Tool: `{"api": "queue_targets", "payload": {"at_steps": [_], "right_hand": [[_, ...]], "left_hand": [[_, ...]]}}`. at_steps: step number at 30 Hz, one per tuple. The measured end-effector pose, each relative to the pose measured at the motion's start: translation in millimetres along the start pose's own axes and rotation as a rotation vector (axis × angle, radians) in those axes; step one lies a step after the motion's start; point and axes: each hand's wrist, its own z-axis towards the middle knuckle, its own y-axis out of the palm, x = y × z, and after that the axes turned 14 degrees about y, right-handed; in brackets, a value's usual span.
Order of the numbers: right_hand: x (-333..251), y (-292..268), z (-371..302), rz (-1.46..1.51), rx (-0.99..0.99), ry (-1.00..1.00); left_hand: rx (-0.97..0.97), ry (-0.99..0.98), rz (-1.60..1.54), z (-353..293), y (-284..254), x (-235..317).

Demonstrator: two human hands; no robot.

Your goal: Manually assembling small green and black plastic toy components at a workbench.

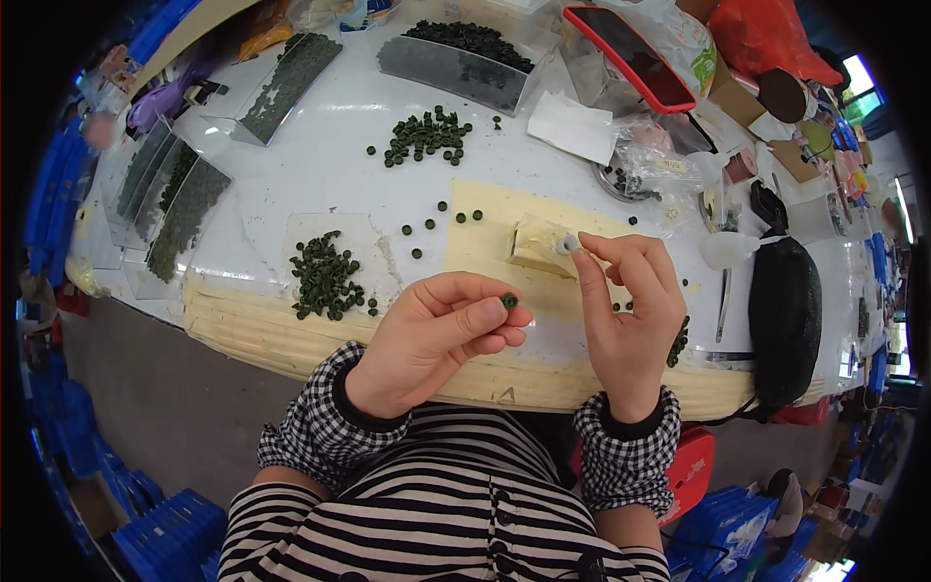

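Observation:
My left hand (441, 325) pinches a small round dark green part (509, 301) between thumb and fingers, above the table's near edge. To its right, my right hand (630, 306) has thumb and forefinger closed on a small whitish piece (567, 243). That piece is at the right end of a pale yellow, tape-wrapped block (538, 242); whether it is joined to the block I cannot tell. The block lies on a yellowish sheet (470, 242). A heap of dark green parts (325, 276) lies left of my left hand, with a few loose ones between it and the block.
Another green pile (427, 136) lies farther back. Clear trays (456, 78) of dark parts stand along the far and left sides. A red-cased phone (630, 58) leans at the back right. Metal tweezers (723, 306) and a black pouch (784, 310) lie at right.

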Motion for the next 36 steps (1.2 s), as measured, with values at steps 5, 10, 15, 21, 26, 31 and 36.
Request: {"api": "queue_targets", "payload": {"at_steps": [5, 10, 15, 21, 26, 31, 36], "right_hand": [[-13, -9, -4, 0.062, 0.233, -0.035], [-25, -22, -11, 0.405, 0.004, -0.074], [-30, -12, -15, 0.689, -0.263, 0.057], [-35, -7, -16, 0.628, -0.299, 0.075], [-33, -8, -15, 0.612, -0.310, 0.056], [-33, -7, -14, 0.583, -0.313, 0.050], [-32, -7, -14, 0.564, -0.312, 0.033]], "left_hand": [[-0.018, -0.013, -0.015, -1, 0, 0], [-0.054, -0.044, -0.024, -1, 0, 2], [-0.132, -0.041, -0.093, 0, -8, -2], [-0.129, -0.026, -0.075, 0, -6, -3], [-0.120, -0.034, -0.077, 0, -6, -3], [-0.108, -0.041, -0.074, 1, -7, -3], [-0.102, -0.038, -0.073, 0, -7, -3]]}}
